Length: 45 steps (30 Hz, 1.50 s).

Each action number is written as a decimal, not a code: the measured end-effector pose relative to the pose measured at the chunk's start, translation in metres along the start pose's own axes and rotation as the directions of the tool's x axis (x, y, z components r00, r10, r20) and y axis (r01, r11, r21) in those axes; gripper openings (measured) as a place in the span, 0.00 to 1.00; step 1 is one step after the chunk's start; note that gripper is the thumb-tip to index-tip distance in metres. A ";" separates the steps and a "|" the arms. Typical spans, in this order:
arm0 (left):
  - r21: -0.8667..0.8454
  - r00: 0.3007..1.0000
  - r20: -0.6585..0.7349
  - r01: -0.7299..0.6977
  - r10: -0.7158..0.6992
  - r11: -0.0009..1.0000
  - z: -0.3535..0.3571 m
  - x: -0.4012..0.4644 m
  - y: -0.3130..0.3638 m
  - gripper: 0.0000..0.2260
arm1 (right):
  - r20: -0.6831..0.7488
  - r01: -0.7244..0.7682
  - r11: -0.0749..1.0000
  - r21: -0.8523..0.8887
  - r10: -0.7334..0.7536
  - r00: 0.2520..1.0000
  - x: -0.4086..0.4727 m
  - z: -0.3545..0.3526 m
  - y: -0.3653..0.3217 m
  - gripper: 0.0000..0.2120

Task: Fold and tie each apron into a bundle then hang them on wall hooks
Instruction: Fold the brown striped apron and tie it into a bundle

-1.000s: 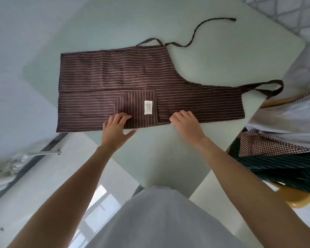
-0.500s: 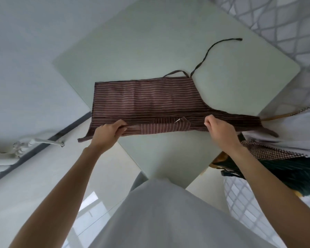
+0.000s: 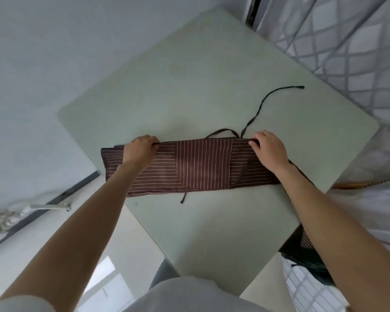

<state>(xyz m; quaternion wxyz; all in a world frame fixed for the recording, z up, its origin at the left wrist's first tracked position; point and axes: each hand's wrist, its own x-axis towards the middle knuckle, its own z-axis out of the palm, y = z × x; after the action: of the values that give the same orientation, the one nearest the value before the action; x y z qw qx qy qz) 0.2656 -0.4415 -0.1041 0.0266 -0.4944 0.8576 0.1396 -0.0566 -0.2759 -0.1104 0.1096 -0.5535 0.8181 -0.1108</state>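
A brown apron (image 3: 203,167) with thin white stripes lies folded into a long narrow band across the pale green table (image 3: 212,75). My left hand (image 3: 141,152) pinches its far edge near the left end. Near the right end, my right hand (image 3: 269,150) grips that same far edge. A dark tie strap (image 3: 260,106) snakes away from the band toward the table's far right. A short strap end (image 3: 183,198) pokes out from under the near edge.
More aprons, dark green and brown checked (image 3: 306,244), lie piled on a wooden chair (image 3: 356,184) at the right, partly behind my right arm. A patterned curtain (image 3: 347,41) hangs at the far right. A white pipe fitting (image 3: 32,209) sits low at the left.
Both hands took hold of the apron's near edge, lifted it and carried it over to the far edge. The apron is now half as wide, with the pocket's inside face up.
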 end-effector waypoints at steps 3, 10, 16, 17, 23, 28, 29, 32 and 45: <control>-0.038 0.997 0.077 0.016 -0.013 0.999 0.020 0.020 -0.010 0.11 | 0.053 -0.095 0.996 0.005 0.094 0.994 0.023 0.017 -0.003 0.08; -0.073 0.999 0.001 -0.035 0.036 0.997 0.036 0.030 -0.022 0.10 | 0.094 -0.177 0.984 -0.016 0.178 0.980 0.045 0.037 0.001 0.12; -0.019 0.990 -0.139 -0.036 0.033 0.999 0.039 0.031 -0.020 0.09 | 0.114 -0.198 0.975 -0.100 0.209 0.971 0.050 0.042 -0.002 0.18; -0.020 0.985 -0.159 -0.066 0.062 0.998 0.040 0.030 -0.012 0.10 | 0.102 -0.196 0.978 -0.078 0.203 0.974 0.046 0.042 -0.003 0.18; -0.151 0.890 0.088 -0.431 0.447 0.889 0.063 0.018 0.097 0.23 | -0.138 -0.304 0.952 0.032 0.305 0.942 -0.028 0.027 0.017 0.20; -0.059 0.900 0.286 -0.324 0.327 0.944 0.095 0.009 0.124 0.37 | -0.218 -0.666 0.744 0.042 0.658 0.721 -0.111 0.040 0.049 0.31; -0.051 0.898 0.293 -0.328 0.328 0.943 0.097 0.008 0.121 0.37 | -0.166 -0.735 0.676 0.057 0.732 0.661 -0.121 0.043 0.055 0.33; -0.061 0.902 0.295 -0.310 0.314 0.949 0.092 0.008 0.101 0.37 | -0.087 -0.771 0.579 0.264 0.811 0.579 -0.132 0.042 0.061 0.27; -0.056 0.859 0.346 -0.382 0.377 0.922 0.081 0.004 0.038 0.39 | -0.166 -0.531 0.829 0.177 0.557 0.814 -0.043 0.001 0.071 0.17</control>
<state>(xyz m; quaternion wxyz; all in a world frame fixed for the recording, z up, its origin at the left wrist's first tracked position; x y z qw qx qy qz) 0.2233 -0.4049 -0.1747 0.1543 -0.2828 0.9204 0.2217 -0.1032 -0.2100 -0.1304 0.0832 -0.2735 0.9407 -0.1828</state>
